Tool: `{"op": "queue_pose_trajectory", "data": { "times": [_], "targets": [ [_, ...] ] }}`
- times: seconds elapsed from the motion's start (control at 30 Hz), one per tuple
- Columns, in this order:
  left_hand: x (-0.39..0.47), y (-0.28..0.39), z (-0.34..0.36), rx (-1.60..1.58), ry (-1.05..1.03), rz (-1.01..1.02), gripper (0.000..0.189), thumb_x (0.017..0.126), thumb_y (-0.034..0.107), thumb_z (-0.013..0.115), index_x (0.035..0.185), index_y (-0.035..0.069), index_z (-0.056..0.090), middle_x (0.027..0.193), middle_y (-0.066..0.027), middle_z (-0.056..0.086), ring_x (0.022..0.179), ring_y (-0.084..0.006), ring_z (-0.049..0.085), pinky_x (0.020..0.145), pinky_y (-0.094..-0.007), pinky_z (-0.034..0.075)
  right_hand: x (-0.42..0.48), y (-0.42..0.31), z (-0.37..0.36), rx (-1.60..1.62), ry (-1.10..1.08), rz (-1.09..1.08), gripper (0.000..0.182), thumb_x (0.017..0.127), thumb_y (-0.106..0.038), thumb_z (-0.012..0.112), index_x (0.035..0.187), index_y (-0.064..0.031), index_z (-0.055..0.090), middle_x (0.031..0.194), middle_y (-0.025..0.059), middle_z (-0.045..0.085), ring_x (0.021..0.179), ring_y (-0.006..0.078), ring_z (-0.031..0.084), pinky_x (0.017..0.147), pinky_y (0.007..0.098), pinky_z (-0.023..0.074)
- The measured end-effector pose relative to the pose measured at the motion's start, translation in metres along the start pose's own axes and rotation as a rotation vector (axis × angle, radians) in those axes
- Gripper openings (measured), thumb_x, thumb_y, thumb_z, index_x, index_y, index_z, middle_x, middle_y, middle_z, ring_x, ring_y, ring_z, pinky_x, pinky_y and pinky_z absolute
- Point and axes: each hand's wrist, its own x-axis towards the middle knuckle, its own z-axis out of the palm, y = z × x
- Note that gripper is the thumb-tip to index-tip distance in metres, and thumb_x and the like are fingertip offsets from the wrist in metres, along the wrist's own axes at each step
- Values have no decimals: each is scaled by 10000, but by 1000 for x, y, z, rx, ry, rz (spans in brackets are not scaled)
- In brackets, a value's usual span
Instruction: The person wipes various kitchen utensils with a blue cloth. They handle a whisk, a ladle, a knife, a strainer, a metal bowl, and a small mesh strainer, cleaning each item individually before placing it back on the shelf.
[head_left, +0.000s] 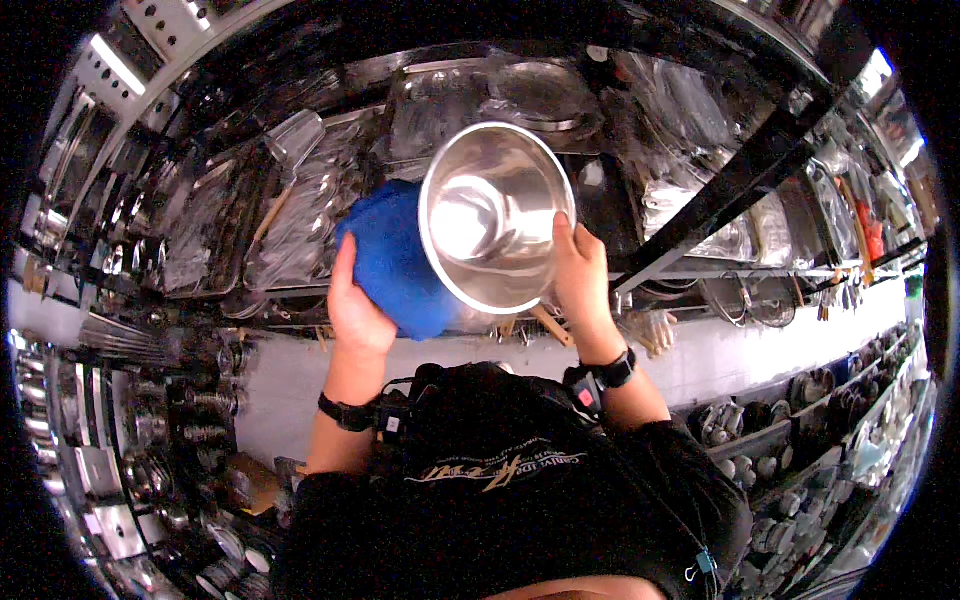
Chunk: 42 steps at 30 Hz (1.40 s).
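Observation:
A shiny round stainless steel bowl (487, 225) is tilted so that its inside faces the camera. My right hand (583, 277) grips the bowl's right rim, the thumb over the edge. A bunched blue cloth (394, 259) lies against the bowl's left outer side. My left hand (360, 300) holds the cloth from the left and below; the fingers behind it are hidden. Both hands are raised in front of a shelf with metal trays and plastic-wrapped goods.
Wrapped trays (442, 97) fill the shelf behind the bowl. A black metal shelf post (720, 195) slants at the right. Wire strainers (750, 300) hang below the shelf edge. More shelves of metalware stand left and lower right; a cardboard box (251, 484) sits lower left.

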Motion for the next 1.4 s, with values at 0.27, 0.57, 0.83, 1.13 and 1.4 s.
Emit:
{"op": "queue_pose_trajectory", "data": {
  "times": [0.27,0.57,0.83,1.13,1.4],
  "targets": [
    [11,29,-11,373,0,-79,524,989,363,559,1345,-19,518,1293,-146,627,1153,-252,626,1030,-394,470,-26,1,-7,-378,-353,-125,364,1017,-276,545,859,51,577,656,246,513,571,226,396,570,403,440],
    [21,25,-18,465,-103,-266,492,995,376,545,1284,-22,570,1202,-152,671,1060,-248,670,949,-380,526,-28,-25,-6,-352,-526,7,347,1014,-285,554,946,44,642,659,234,525,618,125,432,577,377,458],
    [18,2,-28,384,-81,-175,535,985,404,575,1336,3,534,1241,-119,645,1074,-223,649,939,-362,511,-15,4,-3,-373,-369,-7,485,1012,-348,580,731,45,542,615,-39,384,629,63,357,522,299,327],
    [-11,-27,-12,838,-34,302,472,994,266,602,1360,-18,510,1318,-81,578,1177,-162,526,1042,-330,385,0,26,7,-308,23,-43,488,1034,-353,539,747,42,541,619,-13,448,643,73,357,531,302,327],
    [2,10,-39,313,156,196,398,805,66,589,1191,-27,574,1100,-132,658,950,-264,658,845,-384,545,-51,-27,11,-184,-216,-61,515,1052,-406,467,819,47,542,587,86,498,602,104,444,556,345,424]
  ]
}}
